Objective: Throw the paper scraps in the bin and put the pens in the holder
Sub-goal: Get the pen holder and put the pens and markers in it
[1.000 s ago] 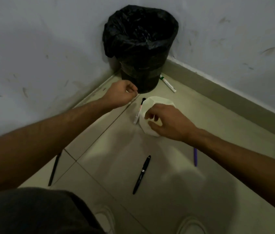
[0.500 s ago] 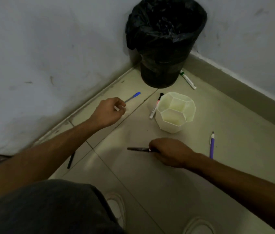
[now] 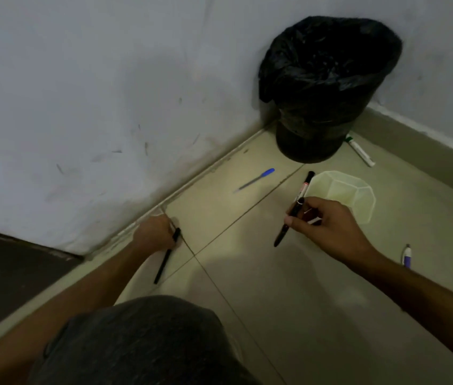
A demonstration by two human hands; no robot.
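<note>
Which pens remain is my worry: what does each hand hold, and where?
Right hand pinches one black pen mid-barrel; left hand grips another pen by its far end.

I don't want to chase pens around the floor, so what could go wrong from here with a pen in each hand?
The right hand holds the thick black pen close to the holder; a bump might tip it. The left hand grips the slim black pen only at one end, so it might slip. The green-capped marker beside the bin and the purple pen past the right forearm may be overlooked.
</note>
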